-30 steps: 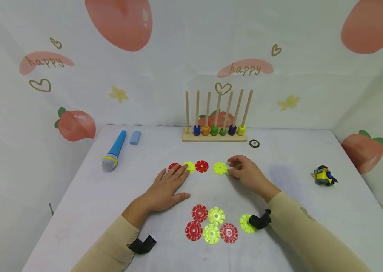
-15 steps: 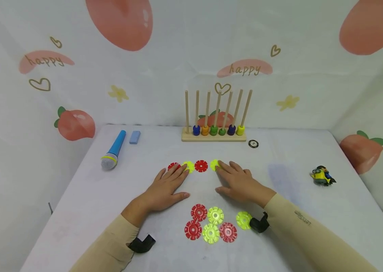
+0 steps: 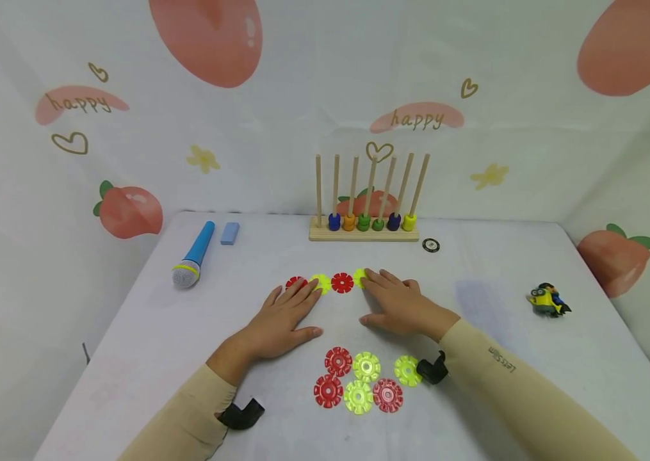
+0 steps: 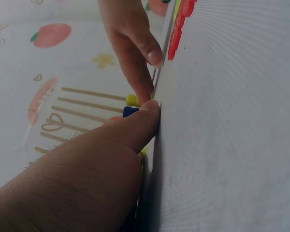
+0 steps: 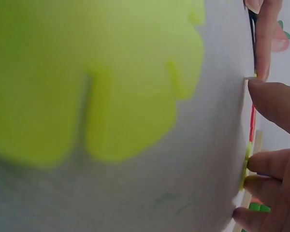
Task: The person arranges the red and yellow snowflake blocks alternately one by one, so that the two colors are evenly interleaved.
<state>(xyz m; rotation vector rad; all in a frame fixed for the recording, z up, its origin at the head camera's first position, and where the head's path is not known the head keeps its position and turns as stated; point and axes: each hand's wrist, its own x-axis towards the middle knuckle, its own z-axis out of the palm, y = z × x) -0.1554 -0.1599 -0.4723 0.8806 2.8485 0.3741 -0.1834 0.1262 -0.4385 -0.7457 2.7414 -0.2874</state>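
Observation:
Four notched plastic discs lie in a row across the table. My left hand (image 3: 281,323) rests flat, straight fingers over the left red disc (image 3: 294,280) and the yellow disc (image 3: 323,283) beside it. A red disc (image 3: 342,282) lies uncovered between the hands. With fingers extended, my right hand (image 3: 402,306) touches the yellow disc (image 3: 360,276) at the row's right end, partly hiding it. In the right wrist view that hand's fingertips (image 5: 251,164) press on a thin yellow edge. Closer to me, a loose yellow disc (image 3: 406,371) sits by the black right wrist mount (image 3: 433,369).
Several red and yellow discs (image 3: 358,397) cluster at the front. Behind the row stand a wooden peg rack (image 3: 364,235) with coloured beads and a round black-and-white token (image 3: 431,245). A blue microphone (image 3: 194,256) and blue block (image 3: 230,234) lie left, a small toy figure (image 3: 548,300) right.
My right hand has straightened its fingers onto the row's right yellow disc and slid it left, up to the red one. The loose front yellow disc has shifted left beside the wrist mount.

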